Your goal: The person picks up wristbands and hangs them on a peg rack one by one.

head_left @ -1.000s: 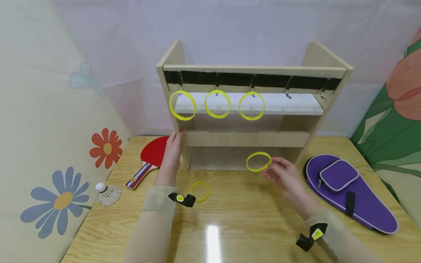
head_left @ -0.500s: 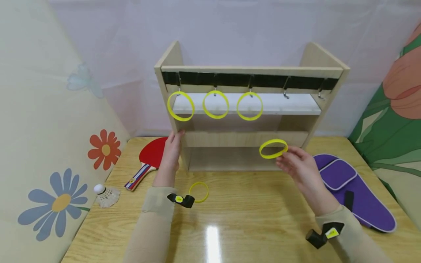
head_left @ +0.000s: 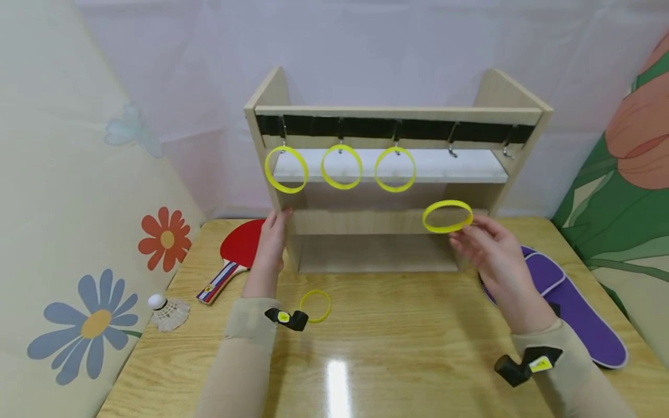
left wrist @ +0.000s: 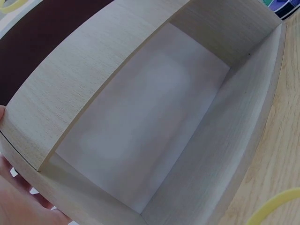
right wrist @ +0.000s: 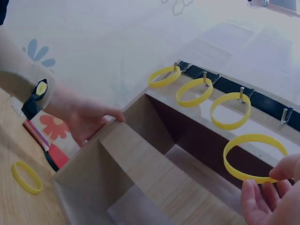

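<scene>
My right hand pinches a yellow ring between thumb and fingertips, in front of the right half of a wooden shelf. In the right wrist view the pinched ring tilts nearly flat, below the row of hooks. My left hand grips the shelf's left side panel, thumb on the front edge; the left wrist view shows its fingers around the outside. Three yellow rings hang from the left hooks, the nearest to my right hand being the third ring. Two bare hooks, a fourth and a fifth, are farther right.
Another yellow ring lies on the wooden table. At the left are a red table tennis bat, partly behind my left hand, and a shuttlecock. A purple bat case lies right, partly covered by my right arm.
My right hand has moved up and to the right with the ring, from low before the shelf to the height of its middle board. The left hand keeps its grip.
</scene>
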The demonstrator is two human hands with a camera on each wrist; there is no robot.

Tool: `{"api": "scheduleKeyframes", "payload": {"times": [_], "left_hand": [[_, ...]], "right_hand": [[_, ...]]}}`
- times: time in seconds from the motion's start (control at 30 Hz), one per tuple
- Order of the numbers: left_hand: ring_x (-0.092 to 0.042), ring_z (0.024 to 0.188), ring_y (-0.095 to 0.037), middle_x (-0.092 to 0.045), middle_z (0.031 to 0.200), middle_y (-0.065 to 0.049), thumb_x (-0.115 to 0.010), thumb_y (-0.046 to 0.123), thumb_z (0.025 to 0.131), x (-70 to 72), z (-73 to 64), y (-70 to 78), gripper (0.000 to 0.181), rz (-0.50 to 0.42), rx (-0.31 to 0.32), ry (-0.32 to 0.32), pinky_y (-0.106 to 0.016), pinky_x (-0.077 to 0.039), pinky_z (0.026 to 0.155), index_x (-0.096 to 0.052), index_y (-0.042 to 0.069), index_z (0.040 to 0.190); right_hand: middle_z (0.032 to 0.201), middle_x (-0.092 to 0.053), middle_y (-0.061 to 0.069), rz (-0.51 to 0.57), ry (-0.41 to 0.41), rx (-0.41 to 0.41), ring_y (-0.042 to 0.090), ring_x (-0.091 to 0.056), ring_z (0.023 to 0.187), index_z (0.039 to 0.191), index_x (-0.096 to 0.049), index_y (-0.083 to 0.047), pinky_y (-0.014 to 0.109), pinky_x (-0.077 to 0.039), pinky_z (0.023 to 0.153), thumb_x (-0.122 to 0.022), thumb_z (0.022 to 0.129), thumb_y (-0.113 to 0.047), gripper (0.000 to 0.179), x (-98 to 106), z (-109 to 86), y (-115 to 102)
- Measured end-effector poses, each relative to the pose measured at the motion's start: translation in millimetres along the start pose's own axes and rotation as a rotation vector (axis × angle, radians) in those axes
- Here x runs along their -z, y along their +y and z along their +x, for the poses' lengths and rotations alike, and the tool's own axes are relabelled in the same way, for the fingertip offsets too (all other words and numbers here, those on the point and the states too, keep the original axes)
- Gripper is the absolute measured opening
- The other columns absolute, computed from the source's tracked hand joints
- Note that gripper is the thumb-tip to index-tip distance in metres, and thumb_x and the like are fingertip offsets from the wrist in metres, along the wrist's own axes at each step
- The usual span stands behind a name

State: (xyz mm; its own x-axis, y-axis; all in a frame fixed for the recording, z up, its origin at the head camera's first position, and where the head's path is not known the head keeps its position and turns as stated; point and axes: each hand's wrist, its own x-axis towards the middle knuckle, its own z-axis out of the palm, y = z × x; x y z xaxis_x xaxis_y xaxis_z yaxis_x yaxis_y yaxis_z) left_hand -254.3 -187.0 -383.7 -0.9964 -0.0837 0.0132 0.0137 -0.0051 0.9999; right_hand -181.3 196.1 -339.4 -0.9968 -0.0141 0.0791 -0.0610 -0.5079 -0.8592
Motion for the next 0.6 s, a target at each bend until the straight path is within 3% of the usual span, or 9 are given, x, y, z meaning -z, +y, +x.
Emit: {"api": "scheduleKeyframes", "payload": {"times": [0.37, 0.6], "left_hand": [[-0.033, 0.138, -0.032, -0.038, 0.149, -0.012, -0.040, 0.037, 0.102, 1.1, 0.5, 0.3, 0.053, -0.002, 0.000, -0.009, -0.057, -0.024, 0.117, -0.032, 0.029, 0.154], [-0.027, 0.143, -0.031, -0.033, 0.155, -0.008, -0.040, 0.039, 0.102, 2.1, -0.4, 1.7, 0.055, 0.007, 0.027, -0.022, -0.059, -0.022, 0.118, -0.028, 0.032, 0.155]], "right_hand": [[0.102, -0.068, 0.003, -0.023, 0.035, 0.010, 0.013, -0.070, 0.090, 0.109, -0.065, -0.010, 0.023, -0.057, 0.082, -0.067, 0.091, -0.004, 0.018, -11, 3.9, -27], [0.105, -0.067, 0.006, 0.044, 0.033, 0.015, 0.016, -0.070, 0.090, 0.112, -0.063, -0.007, 0.024, -0.057, 0.083, -0.067, 0.091, -0.001, 0.023, -16, 6.7, -39]]}}
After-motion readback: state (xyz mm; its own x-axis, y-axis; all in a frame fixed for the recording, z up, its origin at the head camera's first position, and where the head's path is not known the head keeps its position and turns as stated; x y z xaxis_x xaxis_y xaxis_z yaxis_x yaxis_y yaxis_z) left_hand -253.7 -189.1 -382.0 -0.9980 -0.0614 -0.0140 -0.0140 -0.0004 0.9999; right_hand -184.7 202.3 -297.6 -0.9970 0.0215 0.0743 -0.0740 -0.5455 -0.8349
